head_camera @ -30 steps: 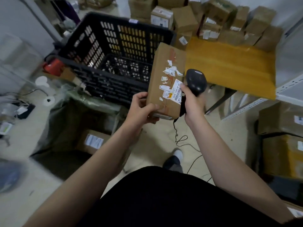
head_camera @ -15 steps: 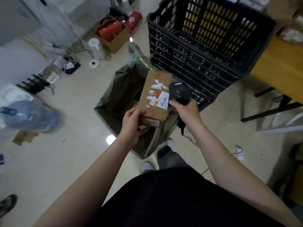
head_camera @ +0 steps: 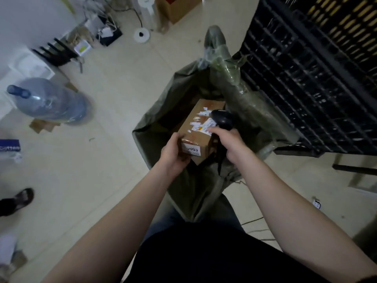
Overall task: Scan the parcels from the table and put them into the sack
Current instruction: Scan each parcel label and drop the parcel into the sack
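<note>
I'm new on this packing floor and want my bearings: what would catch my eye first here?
At centre, a person holds a cardboard parcel at the mouth of an open green sack, with a black scanner against its label. A big black crate fills the upper right, and a blue water bottle sits on the floor at left.

left hand (head_camera: pixel 173 155) holds the parcel (head_camera: pixel 201 127) over the open sack (head_camera: pixel 155 127); right hand (head_camera: pixel 232 142) grips the scanner (head_camera: pixel 222 120).

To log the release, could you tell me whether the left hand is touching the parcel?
Touching: the head view shows the left hand gripping the near end of the parcel, thumb on its top face, over the sack.
</note>
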